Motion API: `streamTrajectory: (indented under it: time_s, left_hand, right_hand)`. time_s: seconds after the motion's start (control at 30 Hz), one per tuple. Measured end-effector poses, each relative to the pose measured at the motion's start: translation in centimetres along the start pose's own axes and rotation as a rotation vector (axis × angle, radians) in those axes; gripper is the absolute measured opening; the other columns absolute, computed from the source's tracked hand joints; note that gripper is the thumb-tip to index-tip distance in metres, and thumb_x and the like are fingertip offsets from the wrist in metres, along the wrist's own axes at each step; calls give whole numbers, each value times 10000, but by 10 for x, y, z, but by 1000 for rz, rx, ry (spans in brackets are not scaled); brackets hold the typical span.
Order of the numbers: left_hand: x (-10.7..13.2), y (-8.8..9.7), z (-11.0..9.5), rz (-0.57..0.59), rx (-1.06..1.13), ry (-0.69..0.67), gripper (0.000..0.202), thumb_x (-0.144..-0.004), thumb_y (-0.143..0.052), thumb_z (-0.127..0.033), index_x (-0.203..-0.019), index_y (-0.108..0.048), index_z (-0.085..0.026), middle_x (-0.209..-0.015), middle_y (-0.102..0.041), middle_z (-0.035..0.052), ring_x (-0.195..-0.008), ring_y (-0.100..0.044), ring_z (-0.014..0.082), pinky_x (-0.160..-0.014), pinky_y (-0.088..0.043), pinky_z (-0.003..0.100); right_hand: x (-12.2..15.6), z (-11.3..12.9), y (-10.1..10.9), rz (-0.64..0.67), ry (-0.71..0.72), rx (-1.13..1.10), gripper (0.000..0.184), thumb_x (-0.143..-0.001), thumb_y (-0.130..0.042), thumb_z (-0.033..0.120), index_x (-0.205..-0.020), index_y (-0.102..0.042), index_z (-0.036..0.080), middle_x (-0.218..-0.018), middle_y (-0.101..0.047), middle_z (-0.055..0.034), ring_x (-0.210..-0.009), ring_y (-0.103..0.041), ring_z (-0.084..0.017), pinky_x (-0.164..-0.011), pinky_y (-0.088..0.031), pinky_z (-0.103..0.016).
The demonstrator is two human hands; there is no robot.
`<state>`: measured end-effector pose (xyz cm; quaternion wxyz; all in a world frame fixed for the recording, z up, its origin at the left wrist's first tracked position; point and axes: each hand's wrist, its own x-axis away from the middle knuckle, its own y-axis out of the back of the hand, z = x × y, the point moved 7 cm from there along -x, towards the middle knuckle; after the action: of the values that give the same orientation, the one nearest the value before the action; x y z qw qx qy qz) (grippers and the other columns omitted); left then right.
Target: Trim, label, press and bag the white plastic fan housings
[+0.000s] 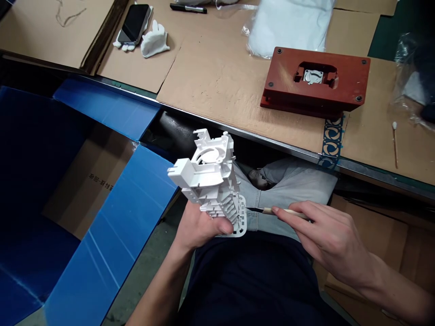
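My left hand (200, 226) is closed around the lower end of a stack of white plastic frames (214, 167), holding it tilted above my lap. A round fan-like opening shows in the topmost piece, and a flat perforated white edge sticks out at the lower right. Between the thumb and fingers of my right hand (329, 235) is a thin tool with a pale handle and dark narrow blade, seemingly a craft knife (272, 211). Its tip is at or very near the perforated edge; whether it touches, I cannot tell.
On the cardboard-covered table stands a dark red block fixture (316, 81) with a small metal part (313, 76) inside. Around it lie a blue patterned strip (331, 140), a cotton swab (394, 145), a phone (134, 25), white gloves (155, 40) and a marker (188, 8). A blue box (115, 199) opens at left.
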<state>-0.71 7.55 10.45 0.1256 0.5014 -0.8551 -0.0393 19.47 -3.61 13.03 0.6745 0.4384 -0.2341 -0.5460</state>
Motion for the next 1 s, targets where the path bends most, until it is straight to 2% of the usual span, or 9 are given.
streamTrajectory:
  time_s: [0.5,0.6,0.7,0.87,1.0]
  left_hand:
    - [-4,-3,-2,39,93,-71,780,-672,-716,-752,-1188,-674,-169,-1095,-722,117,-1149,-631,353,-1040,-473,461]
    - [-3,-3,-1,37,113,-47,782,-668,-715,-758,-1173,-678,-162,-1084,-720,121,-1072,-656,341,-973,-508,447]
    - [-2,-5,7,47,155,6,771,-689,-703,-754,-1176,-676,-157,-1041,-728,119,-1033,-667,339,-912,-534,432]
    - [1,-4,24,-6,292,51,802,-752,-592,-798,-1230,-660,-158,-1100,-728,136,-1184,-610,368,-996,-506,460]
    - [3,-4,21,-2,295,18,818,-728,-609,-805,-1234,-665,-165,-1118,-728,136,-1204,-607,368,-1039,-482,463]
  right_hand:
    - [1,2,-2,-10,-14,-25,422,-876,-599,-48,-1245,-651,148,-940,-644,-73,-821,-619,-161,-737,-476,-297]
    - [2,1,-2,-9,-18,-18,423,-881,-595,-41,-1252,-651,154,-941,-641,-70,-817,-613,-160,-726,-465,-295]
    - [0,-2,-3,39,-33,-8,429,-902,-593,-4,-1288,-634,179,-921,-627,-55,-786,-593,-153,-693,-446,-291]
    - [-4,-12,-4,160,-103,-130,376,-962,-567,104,-1305,-617,250,-843,-582,-1,-653,-507,-115,-592,-383,-278]
    - [-6,-14,-6,259,-164,-260,307,-998,-532,167,-1262,-620,297,-829,-571,13,-655,-504,-114,-606,-376,-283]
